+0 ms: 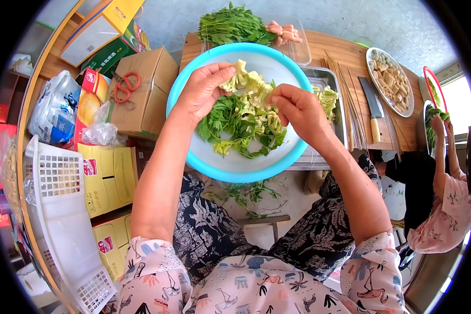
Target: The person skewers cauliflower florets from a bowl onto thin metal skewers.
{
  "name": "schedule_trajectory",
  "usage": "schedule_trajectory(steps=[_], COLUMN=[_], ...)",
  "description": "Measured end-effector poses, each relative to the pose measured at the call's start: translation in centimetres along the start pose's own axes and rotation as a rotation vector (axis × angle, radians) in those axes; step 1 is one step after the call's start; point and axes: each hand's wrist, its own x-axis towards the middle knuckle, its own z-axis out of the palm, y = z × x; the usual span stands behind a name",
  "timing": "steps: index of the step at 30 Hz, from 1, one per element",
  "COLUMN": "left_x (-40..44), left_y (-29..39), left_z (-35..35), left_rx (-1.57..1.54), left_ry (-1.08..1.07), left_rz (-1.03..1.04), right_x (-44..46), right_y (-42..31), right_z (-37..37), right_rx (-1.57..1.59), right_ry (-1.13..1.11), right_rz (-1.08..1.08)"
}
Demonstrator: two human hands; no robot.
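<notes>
A piece of pale yellow-green cauliflower [246, 81] is held up between my two hands, over a white basin with a bright blue rim [176, 99]. My left hand [206, 90] pinches its stem end between thumb and fingers. At the other side, my right hand [299, 109] is closed with thumb and forefinger on a floret. Below them in the basin lie leafy green celery-like stalks [222, 121] and several loose cauliflower bits. More cauliflower [327, 99] rests in the metal tray [336, 78] just right of the basin, partly hidden by my right hand.
Behind the basin are a bunch of greens [233, 25] and pink meat pieces [283, 34]. Rightward lie bamboo skewers [345, 102], a knife [370, 99] and a plate of beige chunks [390, 81]. Red scissors [125, 88] sit on a left-hand carton. Another person [442, 193] handles greens at far right.
</notes>
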Motion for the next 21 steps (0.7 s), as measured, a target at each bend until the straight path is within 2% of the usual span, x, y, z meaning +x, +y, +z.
schedule_trajectory(steps=[4,9,11,13,16,18,19,21], left_x=[-0.3,-0.3,-0.3,-0.1,-0.2,-0.3,-0.3,-0.5], left_y=[0.1,0.3,0.4,0.1,0.0,0.1,0.2,0.7], left_z=[0.5,0.8,0.8,0.4,0.2,0.2,0.1,0.2], left_rx=[0.048,0.044,0.037,0.123,0.127,0.129,0.132,0.1], left_ry=[0.04,0.074,0.092,-0.037,-0.072,-0.05,-0.028,0.028], left_rz=[0.045,0.125,0.132,0.149,0.144,0.13,0.117,0.082], right_x=[0.1,0.6,0.5,0.5,0.5,0.6,0.5,0.1], right_y=[-0.5,-0.6,-1.0,-1.2,-1.2,-1.2,-1.3,-1.4], right_z=[0.2,-0.5,-0.9,-1.0,-0.9,-0.8,-0.8,-0.9], right_rx=[-0.026,0.342,0.382,0.423,0.412,0.186,0.186,-0.176], right_ry=[0.021,-0.126,-0.149,-0.174,-0.202,-0.155,-0.155,-0.024], right_rz=[-0.035,0.183,0.22,0.257,0.283,0.182,0.182,-0.021])
